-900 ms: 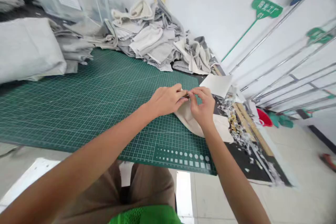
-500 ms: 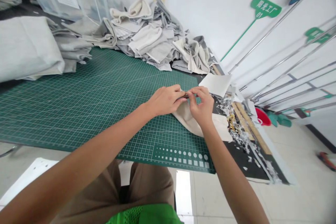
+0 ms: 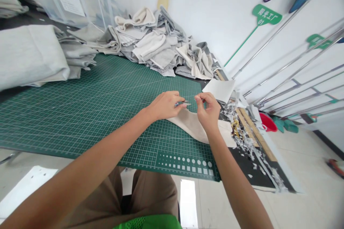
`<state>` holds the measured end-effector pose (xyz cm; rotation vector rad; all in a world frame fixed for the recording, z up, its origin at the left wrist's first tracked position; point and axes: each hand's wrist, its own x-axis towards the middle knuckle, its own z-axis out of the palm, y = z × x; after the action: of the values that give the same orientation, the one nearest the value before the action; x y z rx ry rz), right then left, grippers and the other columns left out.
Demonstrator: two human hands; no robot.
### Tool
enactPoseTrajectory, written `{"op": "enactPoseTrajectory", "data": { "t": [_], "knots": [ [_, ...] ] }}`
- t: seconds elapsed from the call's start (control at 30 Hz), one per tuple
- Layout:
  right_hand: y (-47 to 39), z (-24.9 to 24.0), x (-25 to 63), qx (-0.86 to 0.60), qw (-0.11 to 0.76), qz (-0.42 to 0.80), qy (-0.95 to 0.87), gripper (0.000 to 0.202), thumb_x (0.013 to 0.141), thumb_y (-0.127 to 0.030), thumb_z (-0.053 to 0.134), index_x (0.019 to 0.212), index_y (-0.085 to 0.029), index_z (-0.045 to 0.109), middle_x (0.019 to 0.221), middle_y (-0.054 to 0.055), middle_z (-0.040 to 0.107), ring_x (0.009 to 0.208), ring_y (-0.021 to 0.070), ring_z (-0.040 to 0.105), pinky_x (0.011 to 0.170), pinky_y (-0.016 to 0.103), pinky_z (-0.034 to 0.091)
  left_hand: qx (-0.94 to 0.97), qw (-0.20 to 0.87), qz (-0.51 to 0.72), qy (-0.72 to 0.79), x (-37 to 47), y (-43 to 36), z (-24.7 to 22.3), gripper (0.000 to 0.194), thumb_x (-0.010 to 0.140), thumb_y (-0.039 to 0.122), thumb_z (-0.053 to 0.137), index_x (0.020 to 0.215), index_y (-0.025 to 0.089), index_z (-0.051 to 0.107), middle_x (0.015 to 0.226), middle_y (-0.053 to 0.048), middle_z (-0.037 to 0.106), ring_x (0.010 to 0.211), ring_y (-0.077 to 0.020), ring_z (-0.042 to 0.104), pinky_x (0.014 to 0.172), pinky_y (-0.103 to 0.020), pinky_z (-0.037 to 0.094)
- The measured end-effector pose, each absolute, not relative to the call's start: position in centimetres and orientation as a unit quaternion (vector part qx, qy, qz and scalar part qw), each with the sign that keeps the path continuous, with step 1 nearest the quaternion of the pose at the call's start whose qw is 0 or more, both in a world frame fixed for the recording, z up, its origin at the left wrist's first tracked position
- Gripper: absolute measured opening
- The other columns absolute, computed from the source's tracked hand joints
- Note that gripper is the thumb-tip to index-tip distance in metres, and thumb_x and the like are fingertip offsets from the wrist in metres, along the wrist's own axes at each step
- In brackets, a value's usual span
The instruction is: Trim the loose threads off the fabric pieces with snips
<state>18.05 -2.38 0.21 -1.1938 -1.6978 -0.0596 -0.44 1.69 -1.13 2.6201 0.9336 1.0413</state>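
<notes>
My left hand (image 3: 167, 105) is closed around a small pair of pointed snips (image 3: 179, 103), their two metal tips sticking out past the fingers to the right. Under that hand starts a beige sock (image 3: 189, 123), stretched flat towards the right across the green cutting mat (image 3: 107, 103). Its left end is hidden by the fingers. My right hand (image 3: 209, 111) hovers over the sock's middle, thumb and forefinger pinched together. Whatever lies in that pinch is too small to make out. A short gap separates the two hands.
A heap of grey and cream knit pieces (image 3: 158, 43) lies along the wall, with a folded stack (image 3: 32, 53) at left. Behind stands a clear plastic bin (image 3: 91, 3). Fabric scraps (image 3: 242, 132), wooden strips (image 3: 255, 134) and a white sheet (image 3: 219, 89) lie at right.
My hands have drawn apart, leaving the snips' tips visible between them. The sock's left end has shifted left with my left hand, and more of the sock shows.
</notes>
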Motion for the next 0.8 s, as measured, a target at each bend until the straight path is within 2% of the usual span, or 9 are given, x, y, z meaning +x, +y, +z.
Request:
{"op": "enactPoseTrajectory", "data": {
  "t": [0.27,0.37,0.47,0.57,0.67,0.73,0.8],
  "knots": [
    [-1.8,-0.7,18.9,-0.515,0.558,0.039,-0.650,0.019,0.089,-0.031,0.057,0.078,-0.017,0.064,0.077,0.003,0.062,0.075,0.0162,0.057,0.071,0.029,0.045,0.781,0.202,0.433,0.403,-3.0,4.3,-2.8,0.025,0.084,0.037,0.062,0.098,0.021,0.075,0.089,-0.005,0.072,0.081,-0.0200,0.063,0.080,-0.033,0.047],
    [-3.6,0.9,19.1,-0.513,0.584,0.041,-0.628,0.020,0.089,-0.034,0.057,0.082,-0.017,0.064,0.077,0.003,0.062,0.074,0.0161,0.057,0.070,0.029,0.045,0.733,0.218,0.473,0.438,-3.6,5.3,-3.8,0.027,0.087,0.036,0.058,0.099,0.019,0.075,0.091,-0.006,0.074,0.080,-0.0197,0.065,0.078,-0.031,0.049],
    [-7.5,3.8,21.2,-0.534,0.567,-0.012,-0.626,0.019,0.087,-0.036,0.060,0.085,-0.018,0.065,0.083,0.004,0.064,0.080,0.0177,0.060,0.078,0.031,0.046,0.681,0.244,0.509,0.466,-4.2,6.3,-4.4,0.031,0.090,0.037,0.052,0.101,0.017,0.074,0.092,-0.006,0.074,0.080,-0.0191,0.066,0.077,-0.030,0.050],
    [-12.3,6.2,25.6,-0.617,0.452,-0.111,-0.635,0.023,0.084,-0.041,0.060,0.084,-0.019,0.067,0.089,0.006,0.068,0.085,0.0208,0.062,0.082,0.034,0.046,0.652,0.281,0.528,0.466,-4.4,6.9,-4.7,0.033,0.090,0.038,0.051,0.101,0.017,0.074,0.093,-0.006,0.074,0.083,-0.0190,0.066,0.079,-0.029,0.050],
    [-16.1,6.4,31.1,-0.720,0.277,-0.126,-0.624,0.033,0.078,-0.050,0.057,0.080,-0.020,0.069,0.085,0.007,0.071,0.070,0.0226,0.063,0.066,0.034,0.048,0.643,0.315,0.533,0.452,-4.4,7.0,-4.7,0.034,0.091,0.040,0.050,0.101,0.018,0.074,0.093,-0.005,0.075,0.084,-0.0191,0.066,0.080,-0.029,0.050],
    [-17.8,5.4,34.4,-0.758,0.215,-0.139,-0.600,0.036,0.073,-0.051,0.054,0.076,-0.020,0.071,0.077,0.009,0.072,0.062,0.0239,0.062,0.061,0.036,0.049,0.640,0.330,0.534,0.443,-4.3,6.9,-4.6,0.035,0.091,0.041,0.050,0.101,0.018,0.074,0.093,-0.004,0.074,0.085,-0.0193,0.066,0.081,-0.030,0.050],
    [-18.9,3.8,36.7,-0.776,0.176,-0.140,-0.589,0.037,0.072,-0.051,0.051,0.075,-0.020,0.072,0.078,0.009,0.073,0.060,0.0260,0.063,0.061,0.038,0.050,0.641,0.338,0.532,0.438,-4.3,6.7,-4.5,0.034,0.092,0.041,0.050,0.100,0.018,0.073,0.093,-0.005,0.074,0.086,-0.0191,0.066,0.083,-0.032,0.050]
  ]
}}
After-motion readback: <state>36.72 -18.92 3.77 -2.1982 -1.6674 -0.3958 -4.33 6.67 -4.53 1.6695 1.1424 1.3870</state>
